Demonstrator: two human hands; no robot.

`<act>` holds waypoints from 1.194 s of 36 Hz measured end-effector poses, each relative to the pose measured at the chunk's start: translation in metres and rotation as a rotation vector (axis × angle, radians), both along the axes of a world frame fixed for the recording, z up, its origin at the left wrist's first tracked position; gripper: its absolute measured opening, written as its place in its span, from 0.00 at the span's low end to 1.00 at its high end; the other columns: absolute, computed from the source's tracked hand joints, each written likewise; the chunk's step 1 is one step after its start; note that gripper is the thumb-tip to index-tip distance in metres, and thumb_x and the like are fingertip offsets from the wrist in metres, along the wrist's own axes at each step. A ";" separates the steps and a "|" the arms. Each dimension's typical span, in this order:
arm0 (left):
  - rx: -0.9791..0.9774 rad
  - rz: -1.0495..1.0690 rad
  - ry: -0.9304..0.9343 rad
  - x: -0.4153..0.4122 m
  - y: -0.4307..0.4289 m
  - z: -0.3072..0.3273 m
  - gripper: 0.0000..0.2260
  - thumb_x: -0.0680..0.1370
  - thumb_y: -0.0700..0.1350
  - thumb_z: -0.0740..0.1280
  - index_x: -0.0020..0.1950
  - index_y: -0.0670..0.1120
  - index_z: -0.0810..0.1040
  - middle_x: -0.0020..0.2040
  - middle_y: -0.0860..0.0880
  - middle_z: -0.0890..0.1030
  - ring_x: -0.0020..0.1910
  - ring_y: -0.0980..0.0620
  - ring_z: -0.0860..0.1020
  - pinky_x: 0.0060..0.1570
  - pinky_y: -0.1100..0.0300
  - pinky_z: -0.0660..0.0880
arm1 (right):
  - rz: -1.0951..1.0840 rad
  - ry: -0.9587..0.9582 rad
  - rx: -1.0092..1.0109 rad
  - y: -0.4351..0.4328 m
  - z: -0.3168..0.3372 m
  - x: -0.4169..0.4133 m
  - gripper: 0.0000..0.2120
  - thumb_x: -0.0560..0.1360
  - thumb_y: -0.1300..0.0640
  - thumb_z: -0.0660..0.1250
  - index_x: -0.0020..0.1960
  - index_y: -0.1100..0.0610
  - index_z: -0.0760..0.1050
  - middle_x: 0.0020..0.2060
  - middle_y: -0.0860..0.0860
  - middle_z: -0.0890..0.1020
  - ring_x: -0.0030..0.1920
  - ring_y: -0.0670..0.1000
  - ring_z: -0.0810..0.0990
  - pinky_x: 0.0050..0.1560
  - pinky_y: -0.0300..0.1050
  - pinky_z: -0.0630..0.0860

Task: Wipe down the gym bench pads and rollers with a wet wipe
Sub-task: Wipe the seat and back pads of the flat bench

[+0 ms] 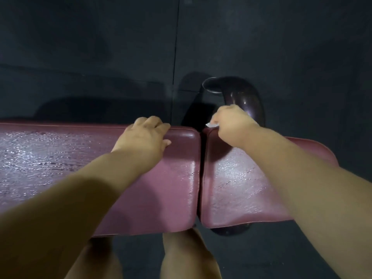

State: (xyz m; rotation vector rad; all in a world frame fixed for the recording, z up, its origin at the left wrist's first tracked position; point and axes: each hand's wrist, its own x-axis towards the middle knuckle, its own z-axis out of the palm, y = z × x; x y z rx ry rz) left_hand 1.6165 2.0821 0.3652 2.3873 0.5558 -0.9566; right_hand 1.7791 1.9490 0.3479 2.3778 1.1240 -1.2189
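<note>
At the bottom of the frame, two bare knees (pixel 187 256) are seen, tucked just below the near edge of the bench. Both forearms are stretched up across the maroon upholstery. Left and centre of the frame are filled by the long pad (pixel 50 158), its cracked surface glinting with light. At lower right the short pad (pixel 241 188) is butted up beside it, with a narrow dark gap left between the two.

Now the hands. The left hand (pixel 146 135) is laid on the long pad near its far right corner, fingers curled over the far edge and thumb pressed flat on top, so the pad's edge is gripped. The right hand (pixel 231 125) is clenched at the far left corner of the short pad. The wipe (pixel 211 125) is pinched in it, only a small white scrap showing at the fingers, right at the pad's corner.

Just beyond that hand, right of centre, a dark glossy roller (pixel 243 97) is caught curving away. Behind it all, dark floor (pixel 90 47) is spread across the upper frame, split by one thin seam (pixel 176 57).
</note>
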 end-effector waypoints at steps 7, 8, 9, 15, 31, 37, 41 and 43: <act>0.041 -0.064 0.009 0.031 -0.035 -0.003 0.20 0.81 0.53 0.55 0.72 0.49 0.62 0.69 0.51 0.65 0.66 0.47 0.64 0.65 0.53 0.65 | -0.097 0.013 -0.176 -0.057 0.015 0.054 0.19 0.70 0.69 0.59 0.52 0.53 0.82 0.51 0.56 0.80 0.51 0.58 0.79 0.54 0.49 0.78; 0.051 -0.068 0.009 0.033 -0.038 -0.003 0.20 0.81 0.53 0.55 0.72 0.49 0.62 0.69 0.51 0.65 0.66 0.47 0.65 0.65 0.53 0.65 | -0.115 0.004 -0.192 -0.061 0.016 0.057 0.18 0.71 0.68 0.60 0.51 0.54 0.82 0.50 0.57 0.80 0.49 0.58 0.79 0.53 0.49 0.78; 0.060 -0.070 0.008 0.034 -0.041 -0.004 0.20 0.81 0.53 0.55 0.73 0.49 0.62 0.69 0.51 0.66 0.65 0.47 0.65 0.65 0.53 0.65 | -0.127 -0.012 -0.189 -0.062 0.015 0.058 0.15 0.71 0.67 0.60 0.50 0.55 0.81 0.49 0.58 0.81 0.48 0.59 0.79 0.52 0.49 0.79; 0.077 -0.015 0.018 0.035 -0.047 -0.006 0.21 0.81 0.52 0.55 0.74 0.50 0.60 0.69 0.51 0.65 0.66 0.47 0.64 0.67 0.54 0.63 | -0.185 0.037 0.101 -0.030 -0.004 0.018 0.16 0.70 0.67 0.61 0.53 0.57 0.81 0.50 0.58 0.82 0.53 0.60 0.80 0.55 0.50 0.78; -0.093 -0.052 -0.045 0.061 -0.073 0.003 0.21 0.81 0.51 0.56 0.74 0.50 0.61 0.69 0.51 0.66 0.66 0.47 0.63 0.67 0.52 0.65 | -0.435 -0.170 -0.121 -0.111 0.012 0.062 0.19 0.71 0.68 0.60 0.58 0.57 0.79 0.55 0.61 0.79 0.56 0.63 0.77 0.58 0.50 0.76; -0.136 -0.161 -0.070 0.080 -0.085 -0.004 0.23 0.82 0.50 0.56 0.76 0.48 0.56 0.74 0.52 0.56 0.69 0.50 0.62 0.66 0.58 0.65 | -0.402 -0.029 0.165 -0.093 -0.002 0.032 0.24 0.68 0.70 0.58 0.57 0.51 0.79 0.52 0.54 0.79 0.56 0.56 0.75 0.58 0.45 0.74; -0.207 -0.217 -0.107 0.087 -0.087 -0.004 0.22 0.82 0.49 0.58 0.75 0.48 0.60 0.72 0.53 0.60 0.66 0.50 0.62 0.62 0.60 0.65 | -0.380 -0.042 0.217 -0.112 0.003 0.035 0.22 0.69 0.70 0.59 0.57 0.54 0.77 0.51 0.52 0.78 0.55 0.55 0.71 0.55 0.47 0.73; -0.203 -0.239 -0.115 0.089 -0.087 -0.006 0.21 0.81 0.49 0.58 0.74 0.48 0.61 0.71 0.53 0.62 0.65 0.51 0.62 0.60 0.61 0.66 | -0.387 -0.110 0.160 -0.133 0.008 0.047 0.17 0.70 0.68 0.59 0.55 0.55 0.78 0.52 0.54 0.78 0.56 0.57 0.71 0.56 0.47 0.72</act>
